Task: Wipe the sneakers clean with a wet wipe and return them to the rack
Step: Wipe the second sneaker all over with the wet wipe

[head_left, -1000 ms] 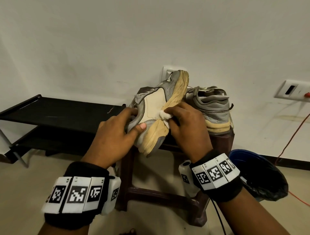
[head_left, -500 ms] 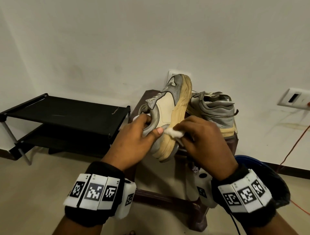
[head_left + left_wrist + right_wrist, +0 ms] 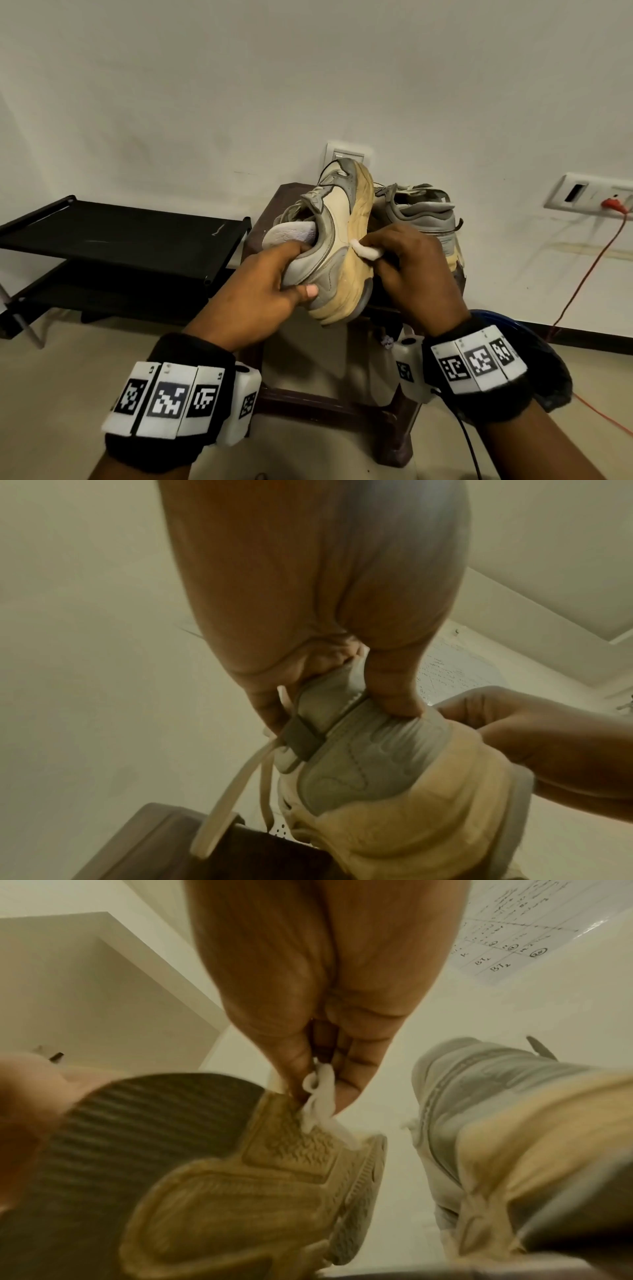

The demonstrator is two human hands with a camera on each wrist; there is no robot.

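My left hand (image 3: 274, 277) grips the heel of a grey and cream sneaker (image 3: 339, 240) with a yellowed sole, holding it on its side above a brown stool (image 3: 270, 205). In the left wrist view the fingers and thumb curl round the sneaker's heel collar (image 3: 346, 712). My right hand (image 3: 407, 263) pinches a bunched white wet wipe (image 3: 366, 250) against the sole's edge; the right wrist view shows the wet wipe (image 3: 322, 1104) on the sole (image 3: 260, 1172). The second sneaker (image 3: 421, 212) stands on the stool behind my right hand. The black rack (image 3: 113, 236) is at the left.
A blue bin with a black liner (image 3: 548, 359) sits on the floor at the right, behind my right wrist. An orange cable (image 3: 589, 274) runs from a wall socket (image 3: 589, 195) down to the floor. Another socket plate (image 3: 346, 156) is on the wall behind the sneakers.
The held sneaker has tilted so its opening and insole face me more. My right hand with the wipe has slid along the sole's edge. The view has shifted left.
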